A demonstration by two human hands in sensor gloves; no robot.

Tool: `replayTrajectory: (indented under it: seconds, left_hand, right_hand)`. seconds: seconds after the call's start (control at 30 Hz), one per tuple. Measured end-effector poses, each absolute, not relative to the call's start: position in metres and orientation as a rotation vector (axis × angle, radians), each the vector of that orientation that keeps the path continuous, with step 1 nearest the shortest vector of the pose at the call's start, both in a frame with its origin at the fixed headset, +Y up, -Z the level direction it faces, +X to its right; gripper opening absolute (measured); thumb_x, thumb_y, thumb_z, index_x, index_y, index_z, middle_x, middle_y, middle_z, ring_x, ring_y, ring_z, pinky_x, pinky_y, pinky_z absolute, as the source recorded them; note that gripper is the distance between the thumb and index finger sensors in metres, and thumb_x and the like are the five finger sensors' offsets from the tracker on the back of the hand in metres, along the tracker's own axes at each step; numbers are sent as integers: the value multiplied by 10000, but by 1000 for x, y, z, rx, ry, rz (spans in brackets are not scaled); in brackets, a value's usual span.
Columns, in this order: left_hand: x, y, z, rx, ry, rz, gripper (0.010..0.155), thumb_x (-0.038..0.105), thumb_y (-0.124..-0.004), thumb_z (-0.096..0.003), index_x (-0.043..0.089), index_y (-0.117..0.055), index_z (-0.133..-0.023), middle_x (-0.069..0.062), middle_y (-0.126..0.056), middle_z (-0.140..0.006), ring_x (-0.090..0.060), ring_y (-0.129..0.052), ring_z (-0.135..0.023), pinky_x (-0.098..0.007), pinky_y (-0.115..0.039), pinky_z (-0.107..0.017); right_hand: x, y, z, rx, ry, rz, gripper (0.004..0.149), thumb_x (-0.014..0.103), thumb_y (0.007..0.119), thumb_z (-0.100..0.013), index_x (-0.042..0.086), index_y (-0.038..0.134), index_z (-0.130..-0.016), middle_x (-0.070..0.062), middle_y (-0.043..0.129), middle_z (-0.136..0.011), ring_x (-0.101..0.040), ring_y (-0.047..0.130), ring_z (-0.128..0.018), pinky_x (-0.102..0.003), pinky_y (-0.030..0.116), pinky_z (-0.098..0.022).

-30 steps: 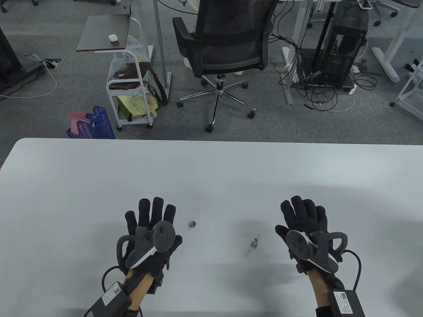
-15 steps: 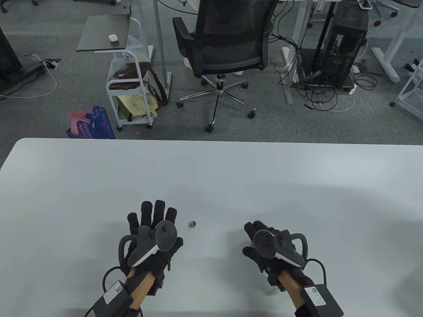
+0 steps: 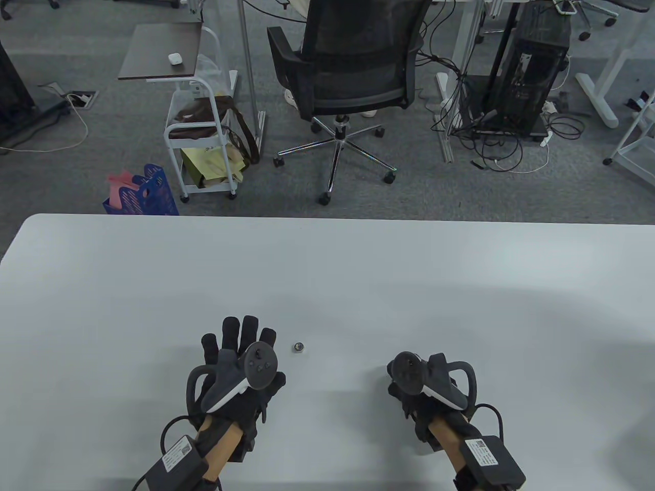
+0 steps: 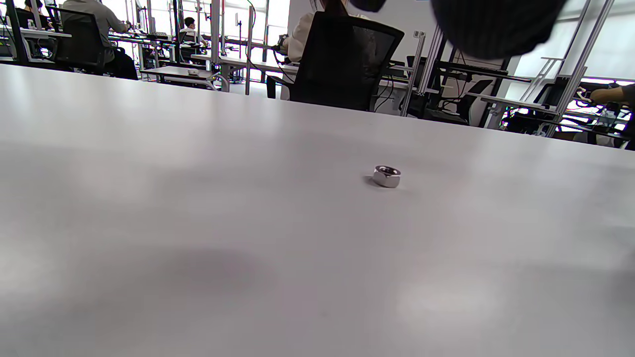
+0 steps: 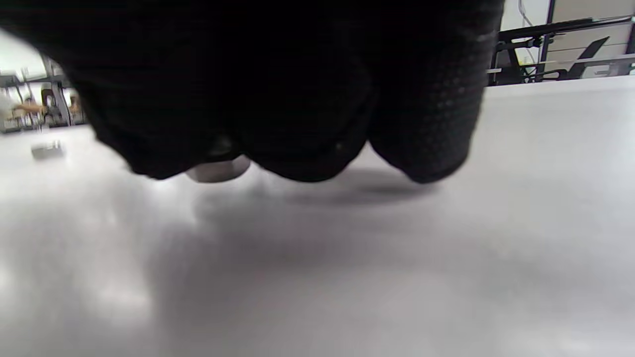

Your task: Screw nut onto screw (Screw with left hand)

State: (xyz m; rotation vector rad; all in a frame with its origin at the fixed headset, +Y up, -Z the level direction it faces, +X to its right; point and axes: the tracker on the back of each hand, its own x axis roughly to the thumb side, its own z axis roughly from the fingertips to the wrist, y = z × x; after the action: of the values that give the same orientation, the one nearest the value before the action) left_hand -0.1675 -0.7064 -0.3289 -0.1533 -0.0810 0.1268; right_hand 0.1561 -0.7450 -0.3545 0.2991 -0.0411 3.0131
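Note:
A small silver hex nut (image 3: 299, 347) lies flat on the white table (image 3: 327, 266), just right of my left hand (image 3: 240, 337). The left hand is spread open, palm down, and holds nothing. The nut also shows in the left wrist view (image 4: 386, 176), apart from the fingertip (image 4: 496, 25) at the top edge. My right hand (image 3: 396, 381) is curled down over the spot where the screw lay, hiding it in the table view. In the right wrist view the fingers (image 5: 426, 124) close around the screw (image 5: 218, 171), whose metal end shows below them at table level.
A black office chair (image 3: 353, 76), a white cart (image 3: 204, 143) and a blue crate (image 3: 146, 192) stand on the floor beyond the table's far edge. The nut shows far left in the right wrist view (image 5: 48, 149).
My right hand moved left and toward me, turned down over the screw and curled its fingers around it. My left hand drifted slightly right, still open. The nut has not moved.

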Motion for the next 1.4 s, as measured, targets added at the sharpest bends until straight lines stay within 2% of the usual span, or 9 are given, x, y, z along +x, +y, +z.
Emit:
replayTrajectory:
  seconds: [0.1, 0.2, 0.33, 0.47, 0.6, 0.73, 0.97, 1.2, 1.4]
  left_hand:
    - [-167, -707, -328, -163, -77, 121, 855, 577, -680, -374, 321, -340, -1115, -32, -101, -1205, -405, -64, -1139, -689, -64, -745]
    - [-167, -707, -328, -166, -75, 122, 853, 576, -680, -375, 317, -345, -1115, -37, -105, -1205, -407, -67, -1139, -689, -65, -745]
    - [-165, -709, -328, -177, -75, 121, 851, 575, -680, -374, 317, -352, -1115, -37, -109, -1206, -406, -68, -1140, -689, -65, -745]
    - [-163, -712, -328, -194, -74, 116, 849, 573, -681, -375, 313, -358, -1116, -39, -110, -1206, -405, -66, -1139, -687, -63, -745]
    - [-161, -714, -328, -203, -79, 114, 846, 571, -681, -375, 308, -372, -1117, -42, -116, -1207, -406, -69, -1139, -685, -66, -747]
    - [-159, -719, -328, -222, -86, 106, 839, 570, -681, -376, 302, -390, -1115, -49, -132, -1209, -407, -80, -1141, -686, -75, -748]
    - [-153, -729, -330, -245, -121, 108, 826, 566, -680, -378, 285, -423, -1111, -72, -214, -1215, -428, -162, -1146, -692, -142, -757]
    - [-135, -730, -352, -240, -155, 134, 797, 528, -699, -391, 245, -471, -1100, -155, -403, -1197, -501, -484, -1105, -689, -405, -747]
    - [-105, -739, -395, -218, -131, 97, 693, 409, -774, -406, 207, -606, -1048, -177, -675, -1083, -462, -832, -873, -604, -691, -581]
  right_hand:
    - [162, -726, -351, 291, -172, 2942, 494, 451, 922, -259, 233, 889, -701, 21, 1009, -636, -81, 1086, -327, -385, 986, -358]
    - [165, -708, -347, 278, -227, 2808, 488, 414, 914, -280, 196, 849, -712, -96, 977, -782, -227, 1189, -513, -393, 1019, -338]
    - [170, -690, -345, 239, -200, 2612, 470, 302, 936, -314, 172, 802, -746, -110, 943, -774, -257, 1179, -532, -376, 1037, -366]
    - [172, -681, -344, 247, -168, 2575, 515, 272, 959, -313, 201, 783, -792, -91, 863, -854, -257, 1086, -565, -380, 972, -463]
    - [178, -680, -340, 240, -215, 2557, 500, 274, 990, -307, 232, 857, -788, -65, 866, -846, -181, 1043, -510, -346, 966, -435]
    - [183, -684, -335, 256, -259, 2541, 510, 302, 983, -315, 215, 888, -809, -73, 908, -803, -165, 1059, -436, -370, 975, -384]
    - [182, -682, -325, 261, -397, 2573, 579, 331, 983, -294, 134, 823, -814, -98, 973, -721, -186, 1142, -392, -391, 1024, -341]
    - [182, -674, -318, 265, -529, 2493, 437, 319, 988, -298, 209, 922, -716, -90, 1000, -709, -183, 1176, -385, -363, 1057, -329]
    - [185, -675, -318, 228, -455, 2333, 420, 287, 1026, -283, 203, 972, -691, -89, 991, -741, -198, 1182, -425, -352, 1064, -358]
